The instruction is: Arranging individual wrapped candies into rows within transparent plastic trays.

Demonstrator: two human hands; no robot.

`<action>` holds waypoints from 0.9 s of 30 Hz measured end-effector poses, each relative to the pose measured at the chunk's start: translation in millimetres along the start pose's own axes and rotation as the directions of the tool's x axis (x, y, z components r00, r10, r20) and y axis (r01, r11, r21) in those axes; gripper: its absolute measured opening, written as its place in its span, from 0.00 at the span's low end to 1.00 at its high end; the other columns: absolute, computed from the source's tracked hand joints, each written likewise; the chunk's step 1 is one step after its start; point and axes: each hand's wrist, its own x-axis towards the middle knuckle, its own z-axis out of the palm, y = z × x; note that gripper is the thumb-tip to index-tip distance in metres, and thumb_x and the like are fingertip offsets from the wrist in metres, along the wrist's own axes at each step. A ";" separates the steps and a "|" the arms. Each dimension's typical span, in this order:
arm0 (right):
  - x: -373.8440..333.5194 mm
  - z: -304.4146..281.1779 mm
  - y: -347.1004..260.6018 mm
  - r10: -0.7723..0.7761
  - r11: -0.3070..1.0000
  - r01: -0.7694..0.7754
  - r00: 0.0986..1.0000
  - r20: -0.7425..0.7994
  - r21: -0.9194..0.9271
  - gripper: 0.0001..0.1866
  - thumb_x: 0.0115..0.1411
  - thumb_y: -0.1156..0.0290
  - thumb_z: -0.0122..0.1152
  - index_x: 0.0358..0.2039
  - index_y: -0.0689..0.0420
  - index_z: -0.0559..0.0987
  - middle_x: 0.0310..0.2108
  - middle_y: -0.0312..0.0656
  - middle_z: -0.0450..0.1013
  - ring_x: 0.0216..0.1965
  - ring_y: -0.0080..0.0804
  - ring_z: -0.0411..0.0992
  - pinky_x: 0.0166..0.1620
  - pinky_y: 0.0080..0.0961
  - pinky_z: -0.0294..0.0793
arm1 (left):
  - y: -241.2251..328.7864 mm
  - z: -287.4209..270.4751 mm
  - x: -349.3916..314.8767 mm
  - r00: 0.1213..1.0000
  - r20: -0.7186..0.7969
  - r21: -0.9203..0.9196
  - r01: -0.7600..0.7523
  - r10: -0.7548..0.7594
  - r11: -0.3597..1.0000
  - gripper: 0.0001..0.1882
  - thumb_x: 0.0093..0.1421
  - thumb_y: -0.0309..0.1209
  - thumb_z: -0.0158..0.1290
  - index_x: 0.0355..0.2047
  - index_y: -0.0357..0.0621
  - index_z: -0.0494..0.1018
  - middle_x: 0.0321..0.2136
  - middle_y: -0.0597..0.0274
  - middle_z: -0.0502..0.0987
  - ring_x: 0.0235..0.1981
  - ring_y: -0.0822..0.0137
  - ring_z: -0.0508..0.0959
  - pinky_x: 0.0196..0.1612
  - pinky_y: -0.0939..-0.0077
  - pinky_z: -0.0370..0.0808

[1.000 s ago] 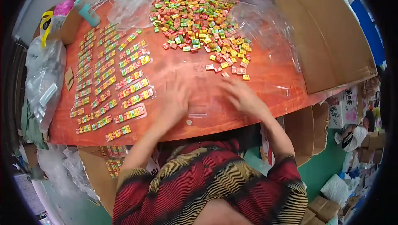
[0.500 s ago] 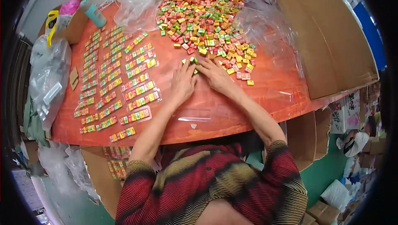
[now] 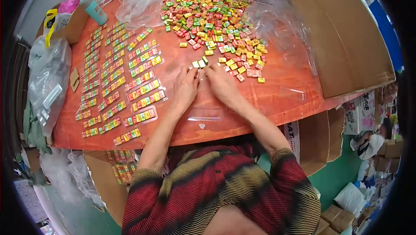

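My left hand (image 3: 186, 86) and my right hand (image 3: 221, 84) face each other over the middle of the red table (image 3: 242, 122). Between their fingertips stands a short row of small yellow and green boxes (image 3: 199, 64). The fingers of both hands are curled in and press on the row from either side; the fingertips are partly hidden. Just beyond lies a big heap of small red, yellow and green boxes (image 3: 212, 18). To the left, similar boxes stand in neat rows, several of them in clear plastic trays (image 3: 145, 117).
Clear plastic sheeting (image 3: 141, 3) borders the heap. A large cardboard box (image 3: 342, 35) stands at the right. A blue-green bottle (image 3: 94, 10) and a plastic bag (image 3: 47, 83) are at the left edge. An empty clear tray (image 3: 204, 113) lies near me. Below the table sits an open carton (image 3: 102, 178).
Both hands have drawn slightly nearer to me and curled more, bringing the small boxes between them into a row. A few boxes at the heap's near edge have shifted.
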 end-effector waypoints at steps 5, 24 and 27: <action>-3.5 16.3 -3.5 -0.041 0.993 0.040 0.999 -0.010 -0.109 0.06 0.53 0.75 0.45 0.31 0.61 0.69 0.30 0.48 0.67 0.30 0.43 0.69 0.30 0.35 0.69 | 0.6 -2.7 2.6 0.997 0.065 0.066 -0.035 0.030 0.997 0.16 0.48 0.21 0.52 0.40 0.40 0.70 0.32 0.53 0.68 0.37 0.54 0.70 0.40 0.65 0.68; 1.0 7.7 -3.7 -0.052 0.999 0.052 0.997 0.052 -0.008 0.07 0.48 0.75 0.52 0.30 0.61 0.71 0.31 0.49 0.67 0.35 0.45 0.69 0.33 0.37 0.70 | -9.8 -7.3 -3.7 0.993 0.094 -0.039 -0.074 0.078 0.996 0.17 0.46 0.19 0.53 0.39 0.37 0.70 0.33 0.53 0.69 0.37 0.55 0.71 0.40 0.67 0.69; 2.7 -22.5 -0.1 0.041 0.997 -0.037 0.997 -0.058 0.065 0.11 0.49 0.73 0.55 0.36 0.58 0.72 0.33 0.47 0.68 0.35 0.45 0.70 0.33 0.36 0.71 | 1.2 -11.5 -4.5 0.995 0.080 -0.072 -0.056 0.061 0.996 0.18 0.46 0.20 0.54 0.40 0.38 0.69 0.35 0.54 0.69 0.38 0.55 0.71 0.40 0.67 0.69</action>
